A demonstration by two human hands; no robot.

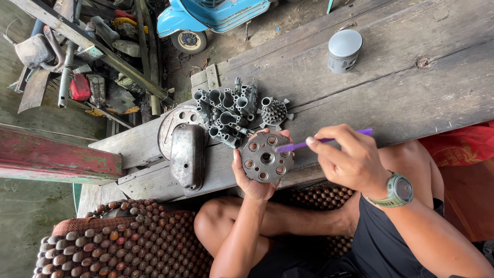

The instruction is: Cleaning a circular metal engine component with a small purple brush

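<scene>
My left hand (250,181) holds a round grey metal disc (266,157) with several holes around a central hub, its face turned up toward me. My right hand (346,157) grips a thin purple brush handle (324,140), whose tip rests against the disc's right edge. A grey-green watch (397,190) sits on my right wrist. Both hands hover over the front edge of a weathered wooden table (391,92), above my bare knees.
On the table lie a cluster of grey carburettor-like castings (226,110), a small studded gear part (274,111), a domed metal cover (186,155) on a round plate, and a piston (344,50). A beaded seat mat (134,242) lies below; a blue scooter (211,18) stands beyond.
</scene>
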